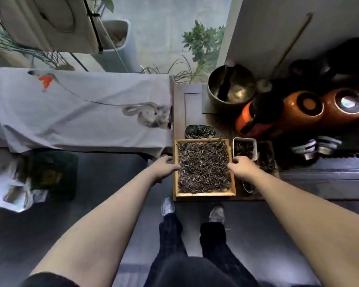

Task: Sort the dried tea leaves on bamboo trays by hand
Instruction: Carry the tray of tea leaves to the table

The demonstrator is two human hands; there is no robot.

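A square bamboo tray (205, 193) full of dark dried tea leaves (203, 166) lies on a low dark wooden table. My left hand (165, 166) grips the tray's left rim, fingers curled over the edge. On the opposite rim, my right hand (239, 167) holds the tray in the same way. A small white rectangular dish (255, 146) with some leaves stands just right of the tray. Behind the tray sits an oval dish (199, 131) holding paler leaves.
A brass bowl (230, 88) and brown ceramic jars (303, 112) stand at the back right of the table. A cloth-covered bench (75, 112) lies to the left. My feet (193, 212) are on the dark floor below the tray. Potted plants stand behind.
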